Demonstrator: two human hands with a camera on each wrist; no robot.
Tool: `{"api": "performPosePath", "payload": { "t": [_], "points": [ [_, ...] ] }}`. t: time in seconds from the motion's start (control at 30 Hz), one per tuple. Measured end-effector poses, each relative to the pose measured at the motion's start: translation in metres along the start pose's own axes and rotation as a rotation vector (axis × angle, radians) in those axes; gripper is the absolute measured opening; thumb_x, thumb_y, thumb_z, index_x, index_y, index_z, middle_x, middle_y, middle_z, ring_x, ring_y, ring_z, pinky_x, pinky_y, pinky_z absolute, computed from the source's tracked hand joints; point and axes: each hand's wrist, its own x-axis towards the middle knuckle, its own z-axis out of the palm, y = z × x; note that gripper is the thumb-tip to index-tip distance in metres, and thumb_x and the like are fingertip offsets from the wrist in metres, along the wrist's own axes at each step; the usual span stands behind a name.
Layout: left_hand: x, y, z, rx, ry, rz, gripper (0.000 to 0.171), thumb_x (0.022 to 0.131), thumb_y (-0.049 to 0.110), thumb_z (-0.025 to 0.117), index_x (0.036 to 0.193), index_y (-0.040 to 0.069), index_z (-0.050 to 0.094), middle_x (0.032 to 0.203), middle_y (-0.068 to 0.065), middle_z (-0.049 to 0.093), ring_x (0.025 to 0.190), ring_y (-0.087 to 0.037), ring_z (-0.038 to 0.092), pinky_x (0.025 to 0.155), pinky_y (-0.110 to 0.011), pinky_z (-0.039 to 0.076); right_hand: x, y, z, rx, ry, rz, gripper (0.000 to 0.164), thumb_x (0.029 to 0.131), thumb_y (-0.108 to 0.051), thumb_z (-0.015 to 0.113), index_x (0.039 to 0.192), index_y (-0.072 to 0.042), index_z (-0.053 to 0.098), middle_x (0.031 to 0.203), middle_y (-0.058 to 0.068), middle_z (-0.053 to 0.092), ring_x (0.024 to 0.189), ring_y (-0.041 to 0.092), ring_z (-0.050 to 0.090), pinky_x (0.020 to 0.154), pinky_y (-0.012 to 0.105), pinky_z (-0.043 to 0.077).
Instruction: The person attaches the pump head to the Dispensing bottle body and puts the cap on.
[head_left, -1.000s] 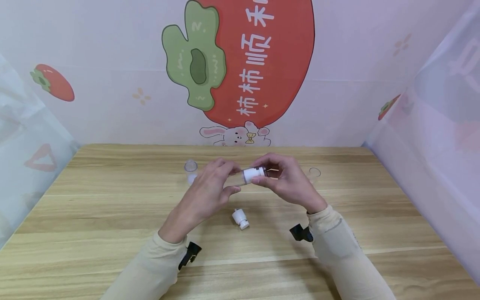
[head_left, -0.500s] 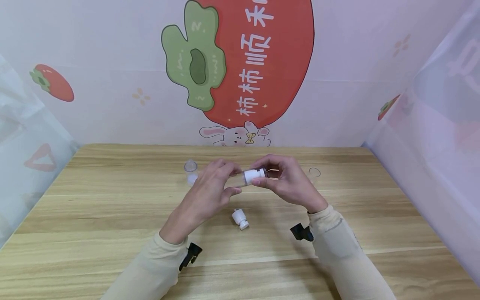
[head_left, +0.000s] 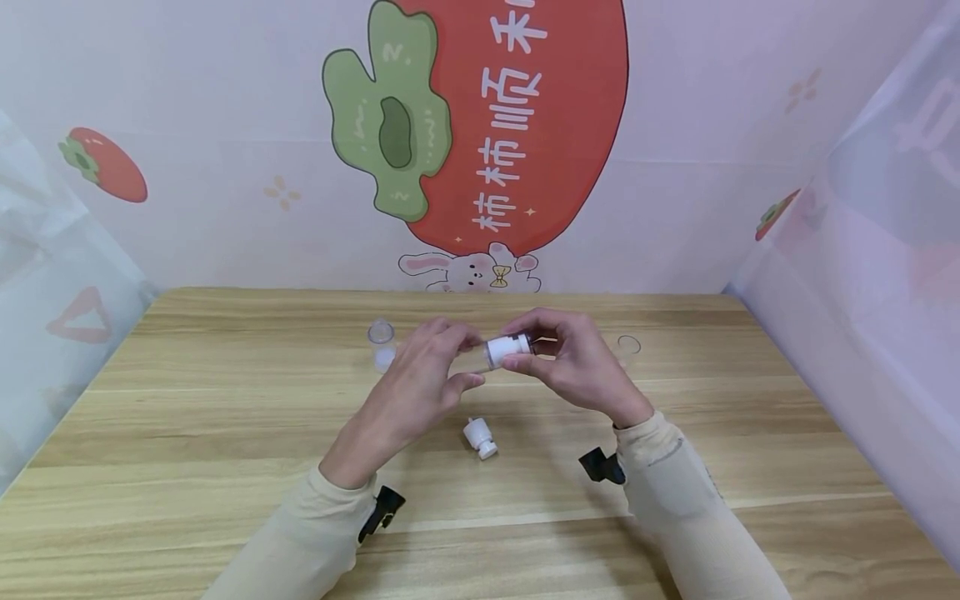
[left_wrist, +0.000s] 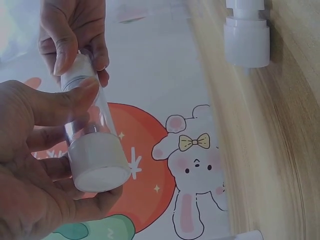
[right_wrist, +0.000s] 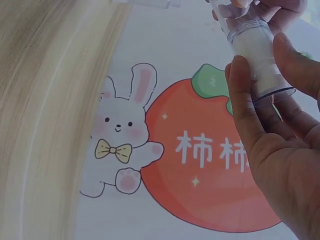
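Note:
Between both hands a clear pump bottle (head_left: 504, 352) lies slantwise above the table. My left hand (head_left: 423, 367) grips its transparent body; the left wrist view shows the fingers round it near the white base (left_wrist: 100, 162). At the other end, the thumb and fingers of my right hand (head_left: 573, 358) hold the white pump section (right_wrist: 256, 52), which has a clear rim at its tip. Below the hands, a separate white pump head (head_left: 480, 437) rests on the wood, large in the left wrist view too. Part of the bottle is hidden behind the left fingers.
To the left of the hands lies a clear container (head_left: 381, 333) with a white part inside, partly covered by the left hand. A faint clear piece with a round rim (head_left: 630, 343) sits right of the right hand. Behind the wooden table (head_left: 225, 467) hangs a printed backdrop (head_left: 675, 208).
Almost nothing differs; both hands keep their hold on the pump bottle, with only a very slight shift of the bottle and fingers.

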Motion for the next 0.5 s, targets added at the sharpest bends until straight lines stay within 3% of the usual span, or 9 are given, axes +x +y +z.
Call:
{"api": "performPosePath", "payload": {
  "t": [0.5],
  "points": [
    [0.003,-0.004,0.0031,-0.088,-0.005,0.004,0.037,0.08,0.007,0.087,0.113,0.002,0.068,0.108,-0.009,0.066,0.096,-0.027,0.063,0.085,-0.041,0.054,-0.0003,0.0014,-0.0094,-0.064,-0.063,0.025,0.031,0.087,-0.007,0.08,0.116,-0.004,0.069,0.109,0.005,0.069,0.093,0.022,0.065,0.086,0.034,0.058]
  ]
}}
